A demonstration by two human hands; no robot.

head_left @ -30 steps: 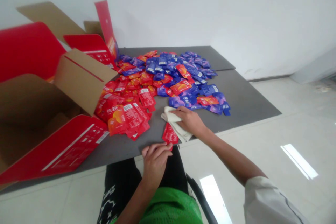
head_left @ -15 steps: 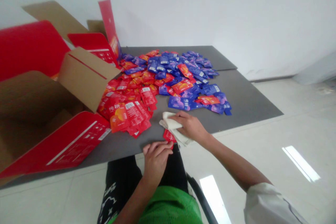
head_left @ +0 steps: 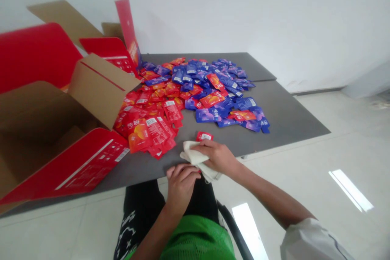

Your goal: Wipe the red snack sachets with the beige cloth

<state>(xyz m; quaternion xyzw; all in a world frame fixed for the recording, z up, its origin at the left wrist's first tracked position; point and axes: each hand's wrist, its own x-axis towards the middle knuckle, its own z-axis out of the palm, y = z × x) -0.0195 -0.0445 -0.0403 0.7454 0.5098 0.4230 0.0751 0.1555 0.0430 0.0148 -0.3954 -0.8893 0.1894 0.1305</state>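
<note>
Right hand (head_left: 217, 155): thumb and fingers closed on a folded off-white cloth (head_left: 195, 152), gathered in the grip and spread to its left and toward the body. Directly under the cloth lies a red packet (head_left: 204, 136); its far end, with a white label, shows just beyond the right fingers, and a sliver of red at the left fingertips appears to be its near end. The middle is covered. Left hand (head_left: 179, 185): just body-side and left of the cloth, fingers bent together at the near edge of the table (head_left: 292, 115); thumb hidden, so cannot tell whether it pinches the packet or only presses on it. Beyond and left of the right grip, loose red packets (head_left: 157, 130); straight beyond it, blue packets (head_left: 210, 115) with some red among them. An open carton (head_left: 91, 168) stands left of the left hand. Technique, as judged: anchor the near end firmly, keep the cloth flat under the right fingers, and stroke along the packet's length with even, light pressure. Pushing toward the anchored end risks buckling the film; a loose cloth fold could snag the far end.
</note>
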